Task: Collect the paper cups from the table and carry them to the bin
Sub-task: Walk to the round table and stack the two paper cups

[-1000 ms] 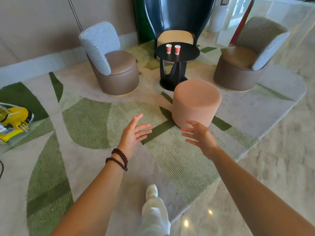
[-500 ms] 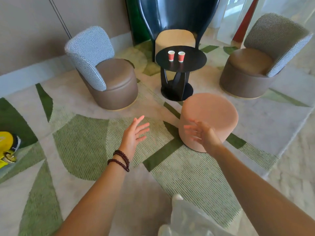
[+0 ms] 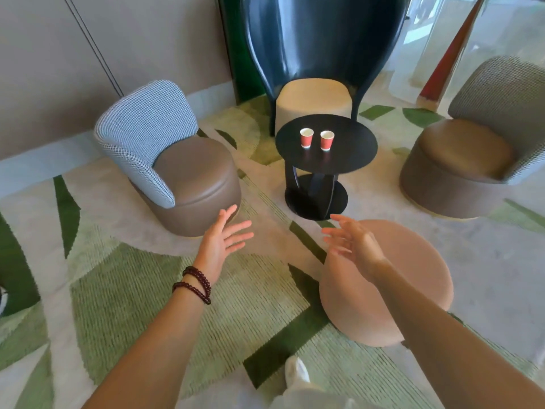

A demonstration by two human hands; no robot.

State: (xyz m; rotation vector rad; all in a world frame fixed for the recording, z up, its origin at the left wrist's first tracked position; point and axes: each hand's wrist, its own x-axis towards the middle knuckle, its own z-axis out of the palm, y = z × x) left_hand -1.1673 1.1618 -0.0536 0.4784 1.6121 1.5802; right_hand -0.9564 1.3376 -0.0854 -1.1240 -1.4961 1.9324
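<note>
Two red paper cups stand upright side by side on a small round black table (image 3: 354, 154): the left cup (image 3: 306, 138) and the right cup (image 3: 326, 140). Both hands are stretched out in front of me, well short of the table and holding nothing. My left hand (image 3: 221, 243), with dark bead bracelets on the wrist, has its fingers spread. My right hand (image 3: 352, 242) is open too, hovering over the near edge of a pink stool. No bin is in view.
A round pink stool (image 3: 413, 276) stands between me and the table. A houndstooth-backed brown chair (image 3: 177, 166) sits at left, a similar chair (image 3: 472, 154) at right, and a tall dark shell chair (image 3: 318, 69) behind the table. A green patterned rug covers the floor.
I have walked forward: table, cups and chairs are nearer and larger. The yellow object at left has slid out of view. Both hands stay open and raised.
</note>
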